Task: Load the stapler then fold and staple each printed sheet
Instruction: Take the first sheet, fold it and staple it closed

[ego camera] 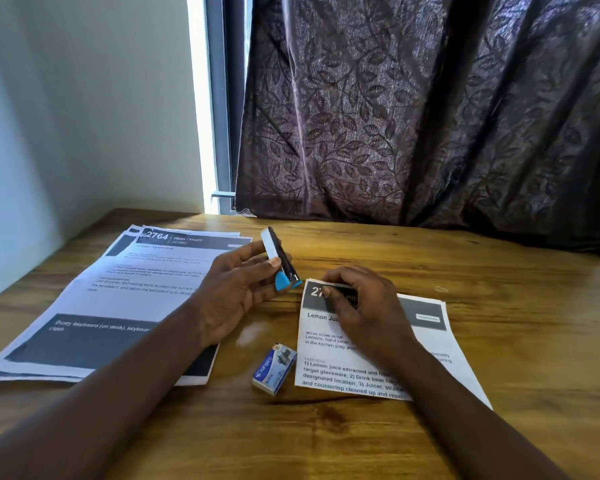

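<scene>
My left hand (pixel 234 289) holds a small stapler (pixel 278 258), white and black with a blue end, tilted above the desk. Just right of it my right hand (pixel 357 299) rests fingers-down on the top left corner of a single printed sheet (pixel 413 344) headed "Lemon Juice". I cannot tell whether those fingers pinch anything. A small blue and white box of staples (pixel 274 368) lies on the desk between my forearms. A stack of printed sheets (pixel 118 299) lies to the left, partly under my left arm.
The wooden desk (pixel 534 341) runs to a white wall on the left and a dark leaf-patterned curtain (pixel 430 116) at the back. A small thin bit (pixel 440 289) lies on the wood beyond the single sheet.
</scene>
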A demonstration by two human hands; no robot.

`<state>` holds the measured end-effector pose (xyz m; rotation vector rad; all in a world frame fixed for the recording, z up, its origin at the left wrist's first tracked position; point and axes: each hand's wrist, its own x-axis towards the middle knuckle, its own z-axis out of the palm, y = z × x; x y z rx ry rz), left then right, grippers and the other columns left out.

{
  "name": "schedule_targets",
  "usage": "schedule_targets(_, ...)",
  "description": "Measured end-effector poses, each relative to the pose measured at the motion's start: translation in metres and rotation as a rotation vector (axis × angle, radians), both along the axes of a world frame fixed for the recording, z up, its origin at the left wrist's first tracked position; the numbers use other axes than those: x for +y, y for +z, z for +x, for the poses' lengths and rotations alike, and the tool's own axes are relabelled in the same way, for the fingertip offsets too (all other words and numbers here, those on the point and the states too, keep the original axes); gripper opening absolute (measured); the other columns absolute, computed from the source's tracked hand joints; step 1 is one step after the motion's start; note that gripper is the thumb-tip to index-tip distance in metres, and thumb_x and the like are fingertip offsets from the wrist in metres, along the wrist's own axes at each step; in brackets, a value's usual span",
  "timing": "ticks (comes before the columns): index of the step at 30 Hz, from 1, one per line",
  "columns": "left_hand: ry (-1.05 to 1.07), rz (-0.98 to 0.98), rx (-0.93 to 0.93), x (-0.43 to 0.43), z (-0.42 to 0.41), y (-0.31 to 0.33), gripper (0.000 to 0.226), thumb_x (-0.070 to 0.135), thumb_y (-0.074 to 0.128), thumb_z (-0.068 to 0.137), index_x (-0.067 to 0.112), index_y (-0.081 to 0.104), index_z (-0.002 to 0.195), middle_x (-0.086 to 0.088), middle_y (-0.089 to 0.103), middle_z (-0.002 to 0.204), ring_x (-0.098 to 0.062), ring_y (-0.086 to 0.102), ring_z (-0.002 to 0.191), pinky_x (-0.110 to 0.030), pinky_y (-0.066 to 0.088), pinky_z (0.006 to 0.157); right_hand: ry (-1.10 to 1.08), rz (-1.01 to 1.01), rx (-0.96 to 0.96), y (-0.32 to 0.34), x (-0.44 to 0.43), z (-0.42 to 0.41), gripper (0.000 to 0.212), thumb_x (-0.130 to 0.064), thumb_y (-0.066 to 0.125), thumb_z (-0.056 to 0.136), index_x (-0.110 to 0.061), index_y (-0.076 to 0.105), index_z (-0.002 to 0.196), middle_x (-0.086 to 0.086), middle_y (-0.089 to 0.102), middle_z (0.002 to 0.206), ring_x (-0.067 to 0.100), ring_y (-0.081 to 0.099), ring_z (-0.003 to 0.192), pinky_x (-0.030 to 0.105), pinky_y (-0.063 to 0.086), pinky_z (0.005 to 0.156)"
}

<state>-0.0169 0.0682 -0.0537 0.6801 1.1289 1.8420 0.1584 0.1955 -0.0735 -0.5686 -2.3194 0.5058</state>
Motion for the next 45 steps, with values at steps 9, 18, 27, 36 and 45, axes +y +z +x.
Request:
schedule_targets(9, -0.011, -0.030, 0.056, -0.001, 0.005, -0.001, 0.036, 0.002, 0.069, 0.077, 0.004, 0.066, 0.113, -0.017, 0.073, 0.101, -0.026, 0.075, 0.093, -0.030, 0.064, 0.073, 0.006, -0.102, 0.030, -0.001, 0.002, 0.002, 0.020, -0.030, 0.071, 0.091, -0.027, 0.075, 0.111, -0.014, 0.069, 0.102, 0.007, 0.062, 0.098, 0.042, 0.054, 0.089)
schedule_targets(18, -0.031, -0.050, 0.093, 0.000, 0.004, -0.003, 0.042, 0.001, 0.075, 0.072, 0.003, 0.065, 0.112, -0.017, 0.076, 0.100, -0.027, 0.076, 0.095, -0.038, 0.061, 0.088, -0.006, -0.071, 0.079, 0.004, 0.000, 0.003, 0.019, -0.025, 0.074, 0.089, -0.023, 0.074, 0.107, -0.013, 0.069, 0.100, 0.004, 0.061, 0.093, 0.039, 0.056, 0.084)
schedule_targets(27, -0.008, -0.120, 0.232, -0.001, 0.008, -0.004, 0.054, 0.008, 0.081, 0.065, 0.009, 0.072, 0.118, -0.024, 0.074, 0.110, -0.033, 0.073, 0.104, -0.041, 0.059, 0.092, -0.003, -0.040, 0.097, 0.006, -0.001, 0.004, 0.021, -0.023, 0.073, 0.089, -0.021, 0.074, 0.111, -0.010, 0.069, 0.102, 0.007, 0.061, 0.097, 0.038, 0.054, 0.089)
schedule_targets(36, 0.007, -0.168, 0.351, -0.003, 0.009, -0.002, 0.047, 0.013, 0.080, 0.069, 0.012, 0.073, 0.115, -0.020, 0.076, 0.107, -0.034, 0.072, 0.108, -0.039, 0.061, 0.092, 0.022, 0.010, 0.069, 0.004, 0.000, 0.004, 0.024, -0.023, 0.066, 0.090, -0.022, 0.071, 0.113, -0.010, 0.068, 0.105, 0.010, 0.058, 0.102, 0.042, 0.051, 0.092)
schedule_targets(45, 0.020, -0.175, 0.437, -0.003, 0.010, 0.000, 0.045, 0.016, 0.080, 0.067, 0.010, 0.074, 0.111, -0.015, 0.077, 0.100, -0.028, 0.074, 0.098, -0.031, 0.063, 0.084, 0.043, -0.101, -0.031, 0.003, -0.002, 0.005, 0.048, -0.062, 0.058, 0.083, -0.036, 0.064, 0.122, -0.014, 0.059, 0.112, 0.013, 0.054, 0.110, 0.045, 0.051, 0.093)
